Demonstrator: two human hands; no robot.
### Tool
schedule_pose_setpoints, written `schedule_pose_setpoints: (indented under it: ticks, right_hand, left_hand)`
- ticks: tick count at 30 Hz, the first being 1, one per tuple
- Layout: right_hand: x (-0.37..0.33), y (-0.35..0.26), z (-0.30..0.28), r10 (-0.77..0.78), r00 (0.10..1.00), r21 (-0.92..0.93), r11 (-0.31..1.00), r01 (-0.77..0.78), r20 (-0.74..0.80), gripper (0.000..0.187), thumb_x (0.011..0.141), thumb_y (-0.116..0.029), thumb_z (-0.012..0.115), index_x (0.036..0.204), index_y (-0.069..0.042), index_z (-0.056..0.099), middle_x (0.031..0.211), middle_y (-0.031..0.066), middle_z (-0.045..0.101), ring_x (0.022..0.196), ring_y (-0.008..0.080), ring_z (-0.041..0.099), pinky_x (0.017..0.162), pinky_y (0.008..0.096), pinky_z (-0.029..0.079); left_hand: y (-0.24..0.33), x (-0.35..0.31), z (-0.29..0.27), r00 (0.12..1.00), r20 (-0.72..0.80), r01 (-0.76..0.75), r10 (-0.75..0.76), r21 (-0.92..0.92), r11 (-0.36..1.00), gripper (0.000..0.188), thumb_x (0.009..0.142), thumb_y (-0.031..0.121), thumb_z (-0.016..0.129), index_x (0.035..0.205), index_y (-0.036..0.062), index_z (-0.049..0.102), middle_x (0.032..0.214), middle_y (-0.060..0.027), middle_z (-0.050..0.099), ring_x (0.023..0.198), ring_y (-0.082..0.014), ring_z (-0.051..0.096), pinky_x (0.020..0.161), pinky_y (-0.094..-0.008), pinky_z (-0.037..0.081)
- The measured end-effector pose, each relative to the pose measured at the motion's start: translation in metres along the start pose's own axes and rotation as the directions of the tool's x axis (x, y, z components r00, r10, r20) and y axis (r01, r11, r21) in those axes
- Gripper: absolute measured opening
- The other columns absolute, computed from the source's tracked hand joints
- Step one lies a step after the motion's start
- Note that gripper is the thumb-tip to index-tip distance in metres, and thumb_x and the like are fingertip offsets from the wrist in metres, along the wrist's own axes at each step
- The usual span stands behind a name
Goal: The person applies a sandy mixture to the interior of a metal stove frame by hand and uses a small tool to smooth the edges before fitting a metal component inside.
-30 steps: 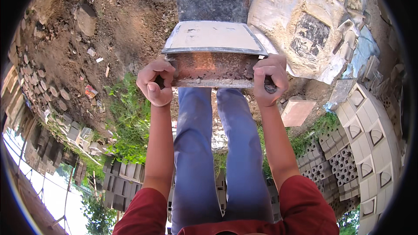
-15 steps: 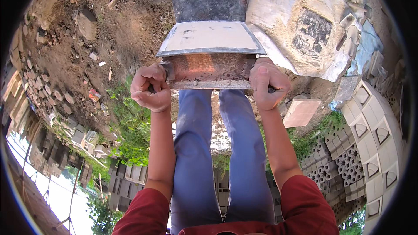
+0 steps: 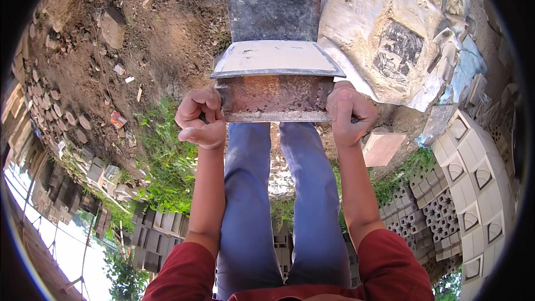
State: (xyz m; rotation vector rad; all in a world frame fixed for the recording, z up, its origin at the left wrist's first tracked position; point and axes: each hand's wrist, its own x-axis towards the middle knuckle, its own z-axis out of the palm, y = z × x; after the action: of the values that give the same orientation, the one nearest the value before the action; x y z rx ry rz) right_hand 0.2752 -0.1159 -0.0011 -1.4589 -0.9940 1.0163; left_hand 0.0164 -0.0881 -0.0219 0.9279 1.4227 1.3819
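A rusty metal mould (image 3: pixel 278 96) is held out in front of my legs, its reddish-brown side wall turned toward me. A pale flat panel with a grey rim (image 3: pixel 276 58) forms its far, upper face, tilted away. My left hand (image 3: pixel 202 118) curls round a handle on the mould's left end, its thumb sticking out. On the opposite end, my right hand (image 3: pixel 350 112) is wrapped round the other handle, with a dark tip of it showing beside the fingers. The inside of the mould cannot be seen.
A dark, worn board (image 3: pixel 273 3) extends away beyond the mould. To its right lies a white sheet (image 3: pixel 356 5) with sandy powder round a dark patch. A pinkish tile (image 3: pixel 384 147) rests near my right forearm. Stacked pale blocks (image 3: pixel 465 173) stand at right; grass (image 3: pixel 167 156) grows at left.
The mould and both hands have shifted slightly toward me and to the right. The pale panel looks more foreshortened. My left thumb has straightened a little; both handles are still gripped.
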Motion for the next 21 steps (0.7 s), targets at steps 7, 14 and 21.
schedule_pose_setpoints:
  ticks: [7,14,21]
  right_hand:
    - [0.013,-0.006,0.005,0.068,0.997,0.009,0.998,-0.067,-0.042,0.045,0.101,0.002,0.055,0.056,-0.003,0.049,0.056,0.0027,0.054,0.054,0.0112,0.045,0.054,0.0282,0.035]
    - [0.028,-0.015,0.015,0.210,0.974,-0.007,0.977,-0.211,-0.087,0.052,0.105,0.000,0.046,0.053,-0.004,0.042,0.053,0.0021,0.047,0.052,0.0118,0.044,0.053,0.0282,0.037]
    - [0.066,0.016,0.026,0.355,0.919,0.110,0.934,-0.340,-0.173,0.052,0.104,-0.010,0.063,0.055,0.000,0.053,0.054,0.0014,0.053,0.049,0.0065,0.044,0.048,0.0259,0.033]
  left_hand:
    - [0.009,0.009,0.005,0.995,-0.020,0.094,-0.093,0.033,0.995,0.101,0.079,0.101,0.032,0.072,0.0018,0.050,0.058,0.0046,0.035,0.047,-0.0055,0.029,0.046,-0.0227,0.022]
    - [0.016,0.031,0.013,0.990,0.003,0.137,-0.138,0.103,0.985,0.099,0.085,0.097,0.027,0.074,0.0019,0.050,0.058,0.0041,0.035,0.047,-0.0044,0.028,0.045,-0.0224,0.021]
    - [-0.005,0.078,0.029,0.967,0.021,0.251,-0.256,0.132,0.959,0.092,0.087,0.096,0.028,0.075,0.0072,0.048,0.053,0.0074,0.028,0.045,-0.0054,0.024,0.045,-0.0264,0.017]
